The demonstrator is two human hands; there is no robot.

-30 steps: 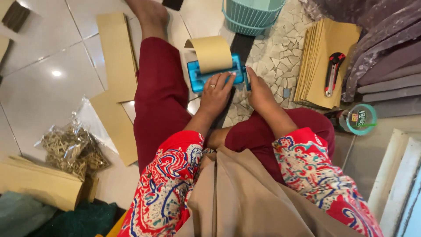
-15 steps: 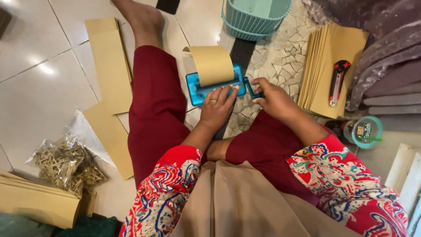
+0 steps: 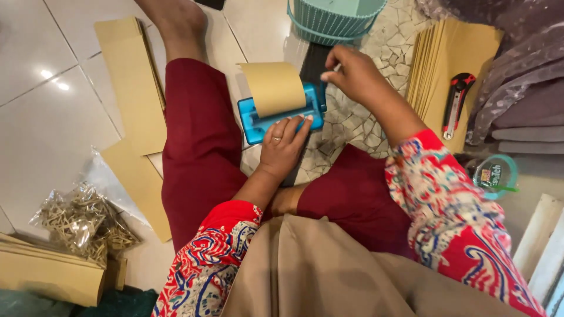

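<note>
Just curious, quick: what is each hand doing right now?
Left hand: open, pressing flat on the small blue plastic machine.
Right hand: closed at its side; what it grips cannot be told.

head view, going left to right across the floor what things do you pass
Clear bag of paper shreds → brown paper strip → blue hand-crank machine → stack of brown sheets → red and black utility knife → round teal tub

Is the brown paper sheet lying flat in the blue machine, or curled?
Curled. The brown paper sheet rises out of the blue machine and bends back at its top edge, while the left hand rests against the machine's near side.
</note>
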